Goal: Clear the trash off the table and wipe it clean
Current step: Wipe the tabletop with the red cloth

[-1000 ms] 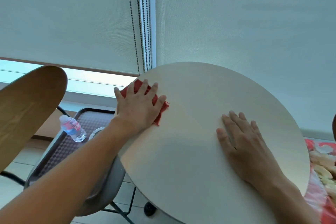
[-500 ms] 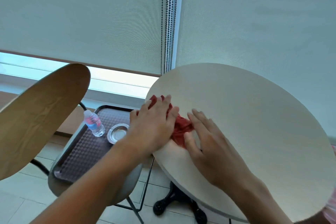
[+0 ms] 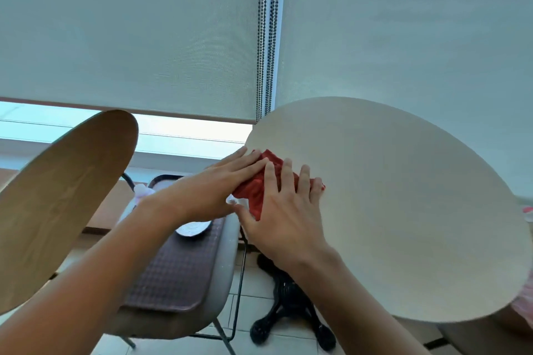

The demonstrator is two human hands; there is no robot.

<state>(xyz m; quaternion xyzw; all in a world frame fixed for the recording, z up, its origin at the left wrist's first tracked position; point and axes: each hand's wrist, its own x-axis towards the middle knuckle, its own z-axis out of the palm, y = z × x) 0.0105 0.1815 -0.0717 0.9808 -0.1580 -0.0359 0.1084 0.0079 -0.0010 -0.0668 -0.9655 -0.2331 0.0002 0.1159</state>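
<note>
Both hands, left [image 3: 219,187] and right [image 3: 284,210], are lying open-fingered on the red cloth [image 3: 253,193] bunched at the counter's [image 3: 403,210] left edge, bare surface stretching rightward

Most of the red cloth [image 3: 255,196] lies hidden under the two hands at mid-frame; the bottle [image 3: 141,192] behind the left forearm is a pale blur; the dish [image 3: 191,229] on the tray [image 3: 173,277] is half covered; the bottom edge cuts both forearms.
</note>
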